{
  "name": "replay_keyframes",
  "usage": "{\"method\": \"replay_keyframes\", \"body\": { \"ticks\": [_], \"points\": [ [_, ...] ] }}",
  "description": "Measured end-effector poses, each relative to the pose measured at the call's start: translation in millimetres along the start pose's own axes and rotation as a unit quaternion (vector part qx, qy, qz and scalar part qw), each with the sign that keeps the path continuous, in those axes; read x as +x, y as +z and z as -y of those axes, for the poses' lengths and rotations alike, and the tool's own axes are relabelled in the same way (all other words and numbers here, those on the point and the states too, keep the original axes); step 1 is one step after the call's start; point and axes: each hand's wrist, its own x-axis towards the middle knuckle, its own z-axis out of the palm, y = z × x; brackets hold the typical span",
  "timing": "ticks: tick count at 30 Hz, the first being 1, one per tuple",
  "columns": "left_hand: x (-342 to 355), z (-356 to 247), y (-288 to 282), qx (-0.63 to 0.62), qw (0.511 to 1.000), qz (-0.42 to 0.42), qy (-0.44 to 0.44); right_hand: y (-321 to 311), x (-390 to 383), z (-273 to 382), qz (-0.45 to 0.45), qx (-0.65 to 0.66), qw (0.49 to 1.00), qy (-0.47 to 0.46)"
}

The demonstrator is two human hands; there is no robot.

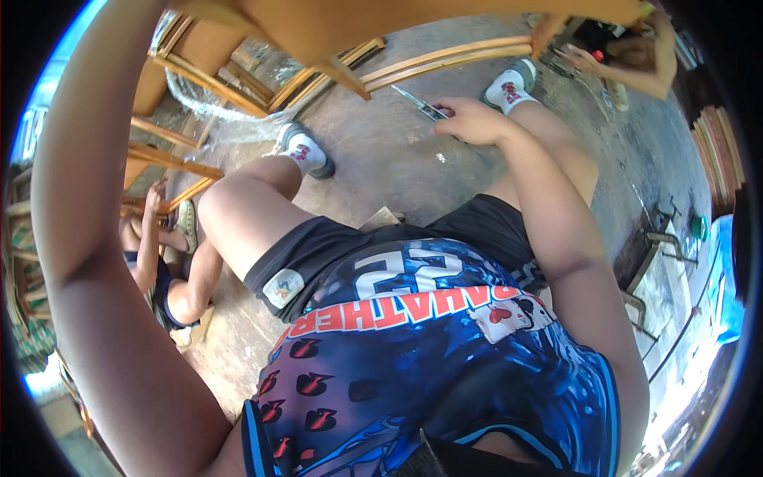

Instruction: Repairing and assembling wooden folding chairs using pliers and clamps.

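A small knife (420,104) with a pointed silver blade is gripped in my right hand (472,121), its tip aimed up and left. The hand hangs over the concrete floor between my feet, close to the wooden furniture frame (445,62). My left arm (95,183) reaches up along the left side, and its hand lies beyond the upper edge. Right in front of me a varnished light-brown wooden panel (381,24) spans the top of the view, nearest to where the left arm goes.
Several wooden frames (230,79) and clear plastic wrap (208,107) are at the far left. One person (163,278) sits low at the left; another person (644,60) works at the far right. Stacked boards (719,151) and metal clamps (664,242) stand at the right.
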Motion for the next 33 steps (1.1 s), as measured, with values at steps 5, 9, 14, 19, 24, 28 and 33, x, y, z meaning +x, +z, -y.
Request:
{"method": "replay_keyframes", "body": {
  "ticks": [5, 9, 14, 19, 24, 28, 33],
  "points": [
    [-18.6, 62.0, 26.5, -0.074, 0.991, 0.095, -0.057, 18.5, 8.8, 17.2, 0.036, 0.056, 0.993, 0.100],
    [-24.2, 119.3, 70.9, -0.273, 0.905, 0.226, -0.236, 65.4, 26.6, 16.6, 0.096, 0.187, 0.967, 0.145],
    [-47.6, 154.6, 136.7, -0.272, 0.889, 0.258, -0.261, 121.7, 41.4, 9.4, 0.033, 0.167, 0.984, 0.054],
    [-64.3, 170.2, 155.1, -0.220, 0.887, 0.297, -0.275, 129.5, 56.2, 22.1, 0.068, 0.164, 0.983, 0.035],
    [-63.4, 200.1, 157.9, -0.137, 0.916, 0.321, -0.199, 144.2, 66.6, 37.4, 0.074, 0.159, 0.981, 0.077],
    [-67.7, 164.8, 132.0, -0.033, 0.939, 0.340, -0.046, 149.3, 85.1, 33.9, 0.100, 0.211, 0.969, 0.081],
    [-74.5, 154.7, 112.5, -0.110, 0.914, 0.390, -0.024, 140.6, 101.0, 33.7, 0.153, 0.157, 0.975, 0.028]
  ]
}}
